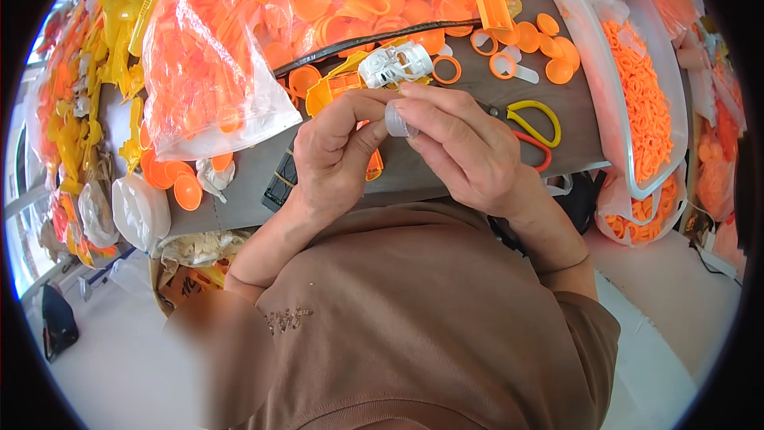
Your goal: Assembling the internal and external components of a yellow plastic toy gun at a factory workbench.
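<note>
Over the front part of the table, my two hands meet at a small clear plastic cup (398, 121). My right hand (473, 143) is closed, pinching the cup from the right with thumb and fingers. Against its left side press the thumb and index finger of my left hand (338, 151), also closed. An orange plastic piece (374, 165) shows below and behind the left hand; whether it is held or lies on the table, I cannot tell. Just beyond the fingers lies a white mechanical part (395, 64), beside a yellow-orange plastic part (330, 94).
Scissors (535, 123) with yellow and red handles lie right of my hands. A large clear bag (215, 87) of orange parts fills the back. Orange rings and discs (560, 70) are scattered at the back right. A translucent bin (593, 87) holds orange links. A black object (282, 181) lies left.
</note>
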A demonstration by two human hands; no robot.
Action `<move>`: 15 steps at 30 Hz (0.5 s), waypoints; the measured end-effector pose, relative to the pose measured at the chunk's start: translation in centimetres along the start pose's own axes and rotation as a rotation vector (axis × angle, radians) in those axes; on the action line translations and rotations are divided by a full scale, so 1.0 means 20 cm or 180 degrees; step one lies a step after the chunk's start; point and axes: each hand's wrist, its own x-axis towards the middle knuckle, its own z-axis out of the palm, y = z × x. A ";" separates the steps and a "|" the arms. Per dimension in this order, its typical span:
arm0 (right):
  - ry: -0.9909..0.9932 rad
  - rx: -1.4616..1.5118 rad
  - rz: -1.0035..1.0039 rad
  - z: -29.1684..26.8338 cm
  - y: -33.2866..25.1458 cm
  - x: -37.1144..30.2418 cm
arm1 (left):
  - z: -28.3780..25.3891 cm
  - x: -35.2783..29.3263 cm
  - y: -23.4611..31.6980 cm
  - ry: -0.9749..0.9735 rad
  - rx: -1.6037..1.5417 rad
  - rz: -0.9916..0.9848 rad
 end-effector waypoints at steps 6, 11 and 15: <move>0.0023 0.0107 -0.0013 -0.01 0.04 -0.02 | -0.01 0.02 0.00 -0.0185 -0.0397 -0.0275; 0.0065 0.0404 0.0067 -0.06 0.03 -0.01 | -0.04 0.08 0.07 -0.0276 -0.1749 -0.0780; -0.0016 0.0410 0.0014 -0.04 0.01 -0.02 | -0.04 0.06 0.09 -0.0364 -0.1122 -0.0923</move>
